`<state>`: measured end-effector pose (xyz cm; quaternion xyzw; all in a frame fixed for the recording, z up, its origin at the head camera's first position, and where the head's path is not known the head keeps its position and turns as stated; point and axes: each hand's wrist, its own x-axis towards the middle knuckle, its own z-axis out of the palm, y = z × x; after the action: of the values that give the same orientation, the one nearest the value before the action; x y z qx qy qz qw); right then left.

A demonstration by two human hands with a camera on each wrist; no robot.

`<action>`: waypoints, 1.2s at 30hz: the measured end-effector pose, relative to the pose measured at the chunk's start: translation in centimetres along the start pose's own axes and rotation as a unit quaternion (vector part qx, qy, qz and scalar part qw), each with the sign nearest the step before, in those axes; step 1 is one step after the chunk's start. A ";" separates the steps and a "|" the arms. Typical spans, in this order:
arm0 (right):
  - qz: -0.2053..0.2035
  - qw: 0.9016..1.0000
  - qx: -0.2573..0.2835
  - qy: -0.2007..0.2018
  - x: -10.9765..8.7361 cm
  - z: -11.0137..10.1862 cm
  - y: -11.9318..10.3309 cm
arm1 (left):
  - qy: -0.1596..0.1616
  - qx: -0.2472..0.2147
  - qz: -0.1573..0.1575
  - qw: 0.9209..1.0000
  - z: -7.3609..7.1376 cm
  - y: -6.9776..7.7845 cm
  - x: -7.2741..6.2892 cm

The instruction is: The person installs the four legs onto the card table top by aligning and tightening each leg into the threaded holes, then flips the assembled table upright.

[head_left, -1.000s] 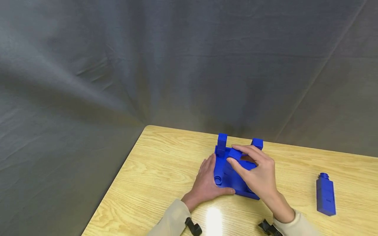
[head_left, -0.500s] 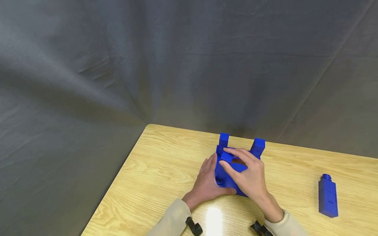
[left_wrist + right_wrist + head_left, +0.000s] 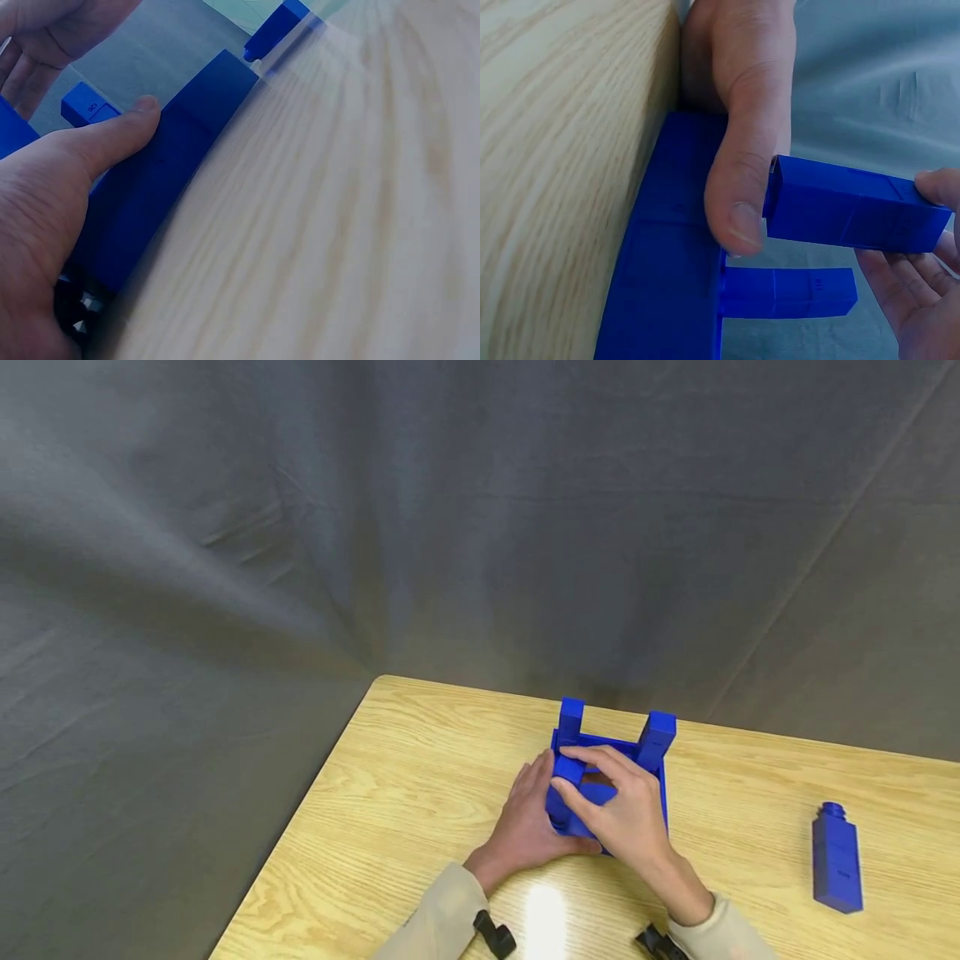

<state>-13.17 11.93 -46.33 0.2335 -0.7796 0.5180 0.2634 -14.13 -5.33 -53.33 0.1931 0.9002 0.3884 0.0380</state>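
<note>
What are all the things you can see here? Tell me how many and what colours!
tray: one, blue, on the table
standing posts: two, blue, at the tray's far corners
held post: one, blue, at the tray's left side
loose post: one, blue, lying on the table to the right
table: one, pale wood colour, under the tray
cloth: one visible stretch, grey, behind the table
black clips: two, black, near the bottom edge of the head view
sleeves: two, beige, also near that edge
left hand: one, bare, against the tray
right hand: one, bare, gripping the held post
</note>
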 end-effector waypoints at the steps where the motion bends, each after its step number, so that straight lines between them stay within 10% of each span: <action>1: 0.000 1.000 0.000 0.000 0.0 0.0 0.0 | -0.003 0.005 0.004 1.000 -0.1 -0.1 0.0; 11: -0.010 1.000 0.001 -0.013 -0.1 0.1 0.4 | -0.041 0.042 0.046 0.997 -2.3 -1.0 0.3; 29: -0.068 0.993 -0.018 -0.100 0.8 -1.3 1.0 | -0.065 0.028 0.030 0.997 -2.7 -3.0 0.4; 36: -0.032 0.985 -0.021 -0.169 0.9 -2.4 0.8 | -0.063 0.023 0.020 0.998 -3.0 -2.9 0.1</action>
<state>-13.99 14.37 -45.54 0.3368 -0.8160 0.4455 0.1490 -15.79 -9.14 -53.31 0.2359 0.9007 0.3554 0.0821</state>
